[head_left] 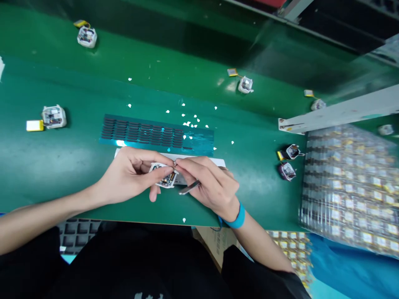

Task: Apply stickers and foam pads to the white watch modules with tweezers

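Observation:
My left hand (134,176) is closed around the rim of a small white device housing (168,182), its circuit board facing up. The thumb lies over the housing's upper edge. Close on its right, my right hand (212,182) is closed, with thumb and forefinger pinched at the housing's upper right corner. What sits between those fingertips is too small to make out. A slim grey metal tool, seemingly tweezers (188,188), is tucked in the right hand and points down-left. A blue wristband (238,218) circles the right wrist. Partly under both hands lies a white board (218,161).
Beyond my hands lies a blue sheet with dark strips (140,133), with small white scraps (188,123) scattered around. Open housings with yellow batteries stand left (54,116) and behind (245,84). A white post (336,108) and stacked clear trays (349,187) occupy the right.

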A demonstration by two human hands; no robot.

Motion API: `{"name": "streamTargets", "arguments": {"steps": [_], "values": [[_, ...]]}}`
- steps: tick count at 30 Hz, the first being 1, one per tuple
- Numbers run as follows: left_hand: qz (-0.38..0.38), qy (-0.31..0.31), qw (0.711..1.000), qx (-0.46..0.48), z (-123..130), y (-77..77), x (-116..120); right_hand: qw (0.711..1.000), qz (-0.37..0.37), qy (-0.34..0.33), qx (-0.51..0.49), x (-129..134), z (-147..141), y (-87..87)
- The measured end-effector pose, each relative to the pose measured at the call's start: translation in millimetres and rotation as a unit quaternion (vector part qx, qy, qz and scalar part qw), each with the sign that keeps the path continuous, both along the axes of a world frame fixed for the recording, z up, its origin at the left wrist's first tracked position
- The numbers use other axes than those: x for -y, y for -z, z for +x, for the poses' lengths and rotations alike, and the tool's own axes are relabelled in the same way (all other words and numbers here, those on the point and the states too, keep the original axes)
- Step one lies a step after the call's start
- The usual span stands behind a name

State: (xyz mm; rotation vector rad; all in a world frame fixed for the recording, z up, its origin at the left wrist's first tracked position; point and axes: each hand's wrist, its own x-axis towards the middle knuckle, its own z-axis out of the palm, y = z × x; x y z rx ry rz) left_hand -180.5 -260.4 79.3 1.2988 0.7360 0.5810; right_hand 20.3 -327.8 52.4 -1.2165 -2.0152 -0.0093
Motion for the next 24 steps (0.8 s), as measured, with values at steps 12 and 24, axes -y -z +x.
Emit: {"name": "streamTargets", "arguments": {"steps": [12,24], "values": [[-0.040,0.011,0.999,0.016,-2,4.7,1,0.979,0.001,0.199,0.049,-15,24,-8.8],[-0.027,0.038,0.999,-0.023,-1,0.1,-2,0.996,-0.037,-0.049,0.063,0,16,-4.8]]}}
